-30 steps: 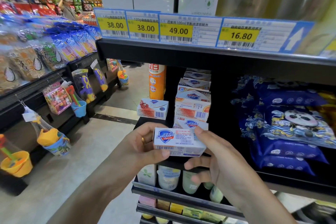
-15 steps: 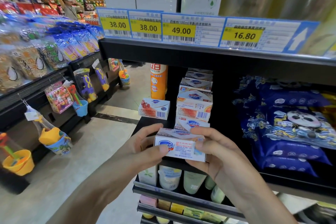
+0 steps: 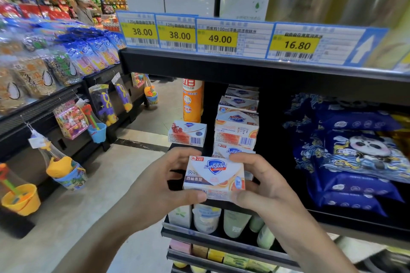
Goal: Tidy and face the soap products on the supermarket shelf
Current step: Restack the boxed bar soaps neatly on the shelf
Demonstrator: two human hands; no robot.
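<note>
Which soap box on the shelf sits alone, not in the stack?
The pomegranate-print Safeguard box, left of the stacked boxes beside the orange bottle. The held soap box is off the shelf.

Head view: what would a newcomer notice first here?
First, the soap box in the centre, held by the left hand and right hand, its Safeguard logo facing the camera. Next, the yellow price tags along the shelf edge above. Then the blue panda packs on the right.
</note>
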